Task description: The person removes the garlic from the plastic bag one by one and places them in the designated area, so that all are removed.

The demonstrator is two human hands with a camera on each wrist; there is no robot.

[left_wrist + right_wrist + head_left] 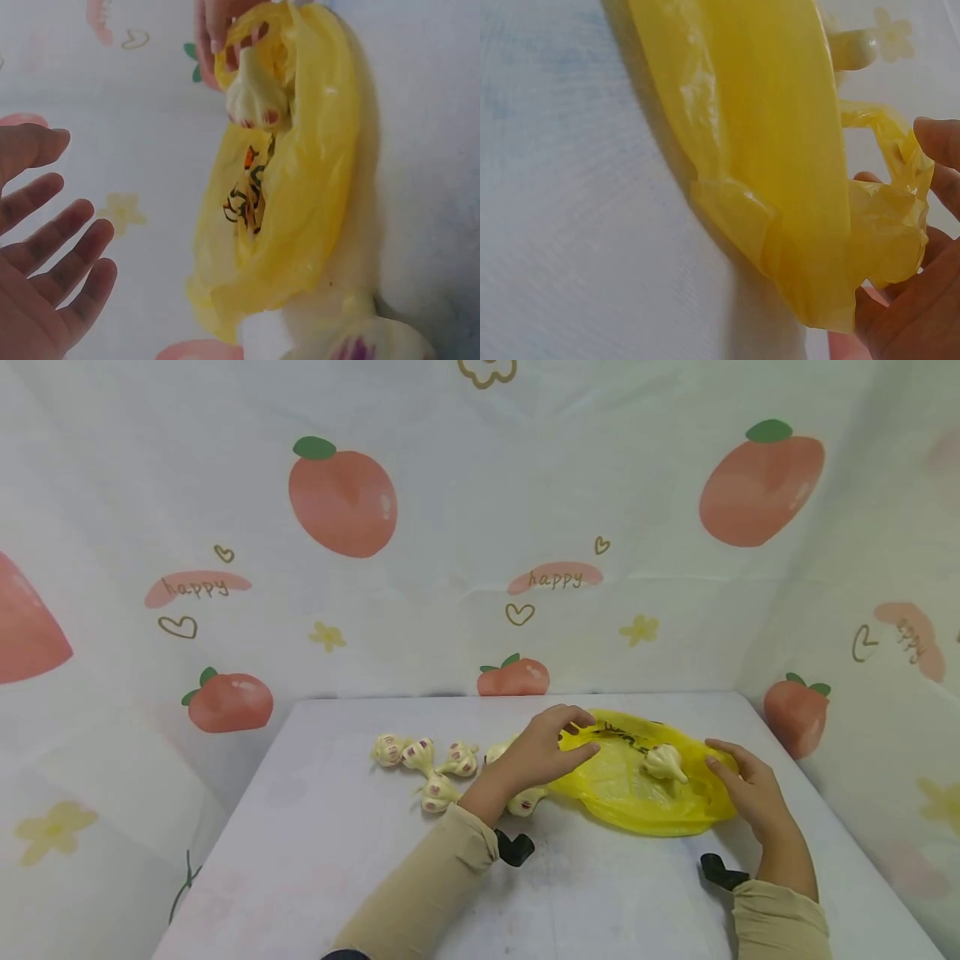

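A yellow plastic bag (622,814) lies spread on the right side of the table, its mouth gaping. A whitish garlic bulb (665,762) with a stubby stem rests within the bag's opening; purple-red patches mark its base (259,101) in the left wrist view. My left hand (551,747) hovers at the bag's left end, fingers spread and holding nothing. At the opposite end, my right hand (757,793) holds the bag's edge by a handle loop (900,150), with some fingertips hidden behind the plastic.
Several garlic bulbs (418,755) lie on the white table (300,860) left of the bag, some partly hidden by my left arm. Black wrist mounts (514,847) sit below both wrists. A fruit-patterned cloth (450,527) hangs behind the table and along its sides.
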